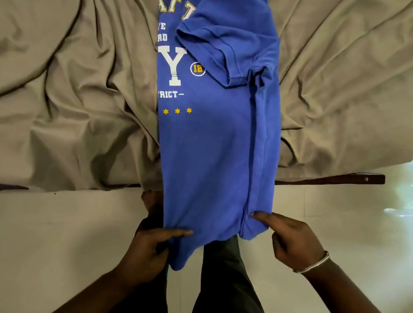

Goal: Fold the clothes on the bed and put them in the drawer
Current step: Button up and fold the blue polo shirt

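Shirt: blue cotton short-sleeved T-shirt with white and yellow lettering (214,135), already narrowed lengthwise into a long strip, one sleeve turned in over the print; it lies across the near edge of the bed, its hem end hanging past that edge toward the person. Bedding: crumpled beige cotton sheet (49,75), covering the bed on both sides of the shirt; dark wooden bed frame (346,179) showing along the near edge. Left hand (152,245): fingers clamped on the left hem corner, thumb on top, the rest beneath the cloth. Right hand (292,241), silver bangle at the wrist: thumb and fingers pinched on the right hem corner. Step in hand, by judgement: the crosswise fold of the strip. Next move calls for carrying both hem corners together up toward the collar end, edges kept level. Drawer: not in view.
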Demonstrator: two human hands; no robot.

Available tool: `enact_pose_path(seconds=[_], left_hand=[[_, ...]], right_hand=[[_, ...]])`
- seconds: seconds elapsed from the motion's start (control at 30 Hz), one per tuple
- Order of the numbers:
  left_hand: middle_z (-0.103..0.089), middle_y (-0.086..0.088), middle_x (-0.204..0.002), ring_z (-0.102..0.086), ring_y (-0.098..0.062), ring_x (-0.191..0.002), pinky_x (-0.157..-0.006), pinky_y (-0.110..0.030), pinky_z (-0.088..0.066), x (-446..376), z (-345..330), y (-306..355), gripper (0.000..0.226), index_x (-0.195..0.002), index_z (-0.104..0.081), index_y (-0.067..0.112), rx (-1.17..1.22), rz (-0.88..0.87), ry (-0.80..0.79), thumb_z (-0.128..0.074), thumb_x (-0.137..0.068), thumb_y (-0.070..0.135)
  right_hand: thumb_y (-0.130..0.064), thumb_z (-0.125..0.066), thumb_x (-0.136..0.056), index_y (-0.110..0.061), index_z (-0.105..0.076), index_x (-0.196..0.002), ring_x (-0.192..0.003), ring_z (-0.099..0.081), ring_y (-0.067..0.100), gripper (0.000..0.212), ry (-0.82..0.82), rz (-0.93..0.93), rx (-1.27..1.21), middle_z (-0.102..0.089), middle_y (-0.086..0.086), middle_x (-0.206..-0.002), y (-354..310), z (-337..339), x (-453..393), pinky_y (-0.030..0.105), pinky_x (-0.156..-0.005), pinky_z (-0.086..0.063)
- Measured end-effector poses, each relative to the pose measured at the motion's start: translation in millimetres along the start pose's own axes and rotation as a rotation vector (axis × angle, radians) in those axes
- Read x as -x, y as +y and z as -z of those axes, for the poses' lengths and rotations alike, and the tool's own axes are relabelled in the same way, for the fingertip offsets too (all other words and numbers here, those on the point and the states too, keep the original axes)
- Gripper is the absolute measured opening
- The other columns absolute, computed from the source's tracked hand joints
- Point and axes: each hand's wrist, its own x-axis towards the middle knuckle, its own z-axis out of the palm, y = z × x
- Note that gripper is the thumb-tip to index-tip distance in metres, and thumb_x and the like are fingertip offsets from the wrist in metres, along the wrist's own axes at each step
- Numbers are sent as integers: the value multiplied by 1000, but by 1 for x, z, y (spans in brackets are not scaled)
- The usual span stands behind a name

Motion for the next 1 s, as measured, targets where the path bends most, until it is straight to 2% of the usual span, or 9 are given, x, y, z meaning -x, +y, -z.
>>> enact_pose_path(seconds=[0.17, 0.33, 0.47, 0.53, 0.63, 0.73, 0.83, 0.93, 1.0], left_hand=[[-67, 18, -91, -63, 3, -86, -82, -3, -46, -6, 3, -11, 78, -110, -56, 72, -173, -70, 113, -51, -76, 2], [-46, 6, -129, -52, -13, -112, -93, -12, -45, -14, 6, -13, 35, -101, -76, 32, -380, -271, 143, -52, -76, 26], [-55, 5, -125, -47, -10, -116, -92, -23, -38, -30, 26, 18, 24, -85, -77, 38, -451, -524, 280, -60, -75, 25], [-71, 19, -99, -60, 8, -94, -81, -13, -45, -43, 39, 51, 37, -83, -75, 43, -38, -299, 330, -59, -87, 10], [-71, 7, -68, -66, -11, -63, -55, -20, -50, -77, 50, 76, 34, -70, -71, 24, 522, 153, 384, -56, -98, 14], [-72, 24, -75, -69, 6, -73, -61, -11, -51, -101, 54, 79, 14, -91, -66, 27, 519, 194, 386, -57, -98, 20], [-75, 19, -97, -70, -1, -96, -83, -26, -55, -100, 46, 70, 9, -102, -68, 28, 498, 181, 414, -65, -94, 29], [-66, 10, -125, -63, -7, -114, -95, -29, -51, -84, 28, 59, 48, -124, -61, 24, 297, 132, 537, -74, -82, 45], [-59, 9, -131, -58, -8, -119, -100, -29, -49, -79, 16, 62, 62, -130, -52, 25, 294, 174, 597, -75, -78, 48]], right_hand=[[-17, -44, -103, -14, -55, -123, -82, -73, 26, 23, 157, 231, 238, -75, 9, -100, 10, 5, -7, 26, -68, -57], [-19, -63, -92, -19, -62, -111, -86, -61, 27, 19, 242, 296, 397, -61, 11, -102, 12, -5, -15, 30, -60, -53], [-44, -53, -97, -27, -77, -96, -102, -52, 26, 29, 50, 263, 134, -54, 4, -118, 18, 20, -44, 39, -88, -45], [-49, -59, -93, -31, -75, -92, -100, -57, 12, 24, -108, 71, -237, -64, -9, -107, 6, 45, -68, 37, -87, -46], [-27, -72, -82, -36, -72, -65, -62, -54, 0, 19, -31, -338, -694, -63, -16, -64, -3, 59, -93, 27, -61, -45], [-15, -68, -91, -27, -66, -54, -48, -44, 2, 38, 94, -646, -781, -55, -15, -51, -7, 55, -107, 25, -53, -33], [-11, -66, -92, -19, -66, -65, -51, -50, -2, 28, 321, -683, -782, -57, -16, -51, -18, 40, -105, 13, -54, -38], [-44, -71, -85, -30, -55, -54, -57, -40, 5, 38, 526, -743, -619, -42, -9, -59, -26, 21, -99, 21, -60, -37], [-58, -67, -80, -25, -57, -56, -63, -47, 15, 42, 592, -854, -653, -44, 1, -64, -30, 11, -99, 41, -66, -50]])
